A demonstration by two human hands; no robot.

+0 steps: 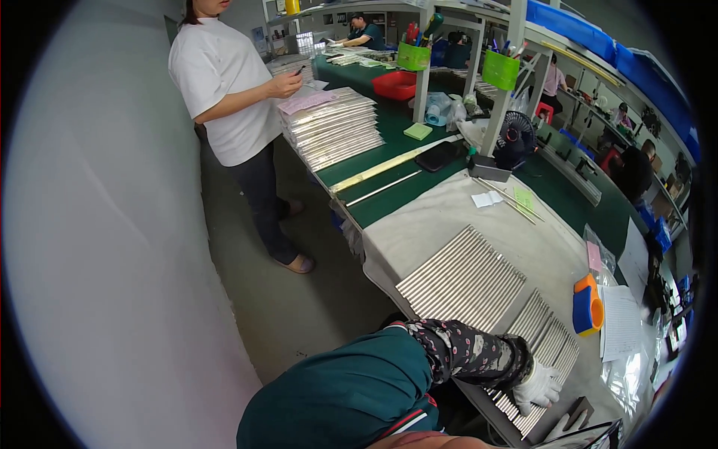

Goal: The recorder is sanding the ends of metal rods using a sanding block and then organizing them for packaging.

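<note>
My left hand (537,388), in a white glove, lies over the near batch of thin silver metal rods (550,337); its fingers are spread and touch the rods. At the lower edge, my right hand (568,428) shows only in part, gloved, fingers stretched out beside a dark block (580,410). A second batch of silver rods (462,278) lies side by side just beyond, on a pale cloth (389,228). A patterned sleeve cover wraps my left forearm.
An orange and blue tape dispenser (588,305) and a printed sheet (621,318) lie to the right. Farther back are stacked wrapped rods (336,127), a black fan (516,138), a phone (437,156) and a red basin (394,85). A person (224,82) stands at the left.
</note>
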